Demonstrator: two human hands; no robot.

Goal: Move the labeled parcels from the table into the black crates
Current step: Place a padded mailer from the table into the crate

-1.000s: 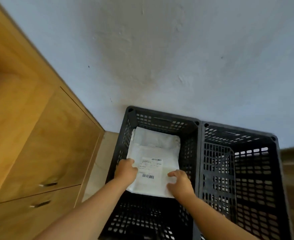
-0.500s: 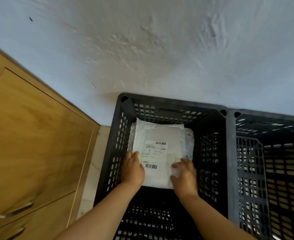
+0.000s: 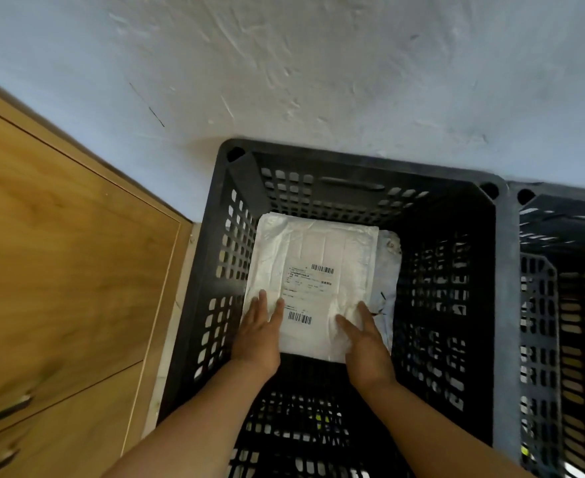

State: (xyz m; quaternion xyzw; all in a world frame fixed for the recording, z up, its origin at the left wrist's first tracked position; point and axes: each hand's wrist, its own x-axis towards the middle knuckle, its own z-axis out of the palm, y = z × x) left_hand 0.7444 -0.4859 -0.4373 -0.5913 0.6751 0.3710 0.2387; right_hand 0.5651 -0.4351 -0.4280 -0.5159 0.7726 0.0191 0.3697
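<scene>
A white labeled parcel (image 3: pixel 318 263) with barcodes lies flat deep inside the left black crate (image 3: pixel 360 170), toward its far wall. Another white parcel (image 3: pixel 389 270) peeks out beneath it on the right. My left hand (image 3: pixel 258 332) rests flat on the parcel's near left corner, fingers stretched out. On the near right corner, my right hand (image 3: pixel 365 339) lies flat the same way. Both forearms reach down into the crate. A second black crate (image 3: pixel 539 305) stands directly to the right; I see nothing in it.
A wooden cabinet (image 3: pixel 60 270) with drawer handles stands at the left, separated from the crate by a narrow strip of floor (image 3: pixel 167 339). A rough white wall (image 3: pixel 318 81) rises just behind both crates.
The camera has dropped closer over the left crate. Both hands have lowered the parcel further in, and the fingers have flattened out on top of it.
</scene>
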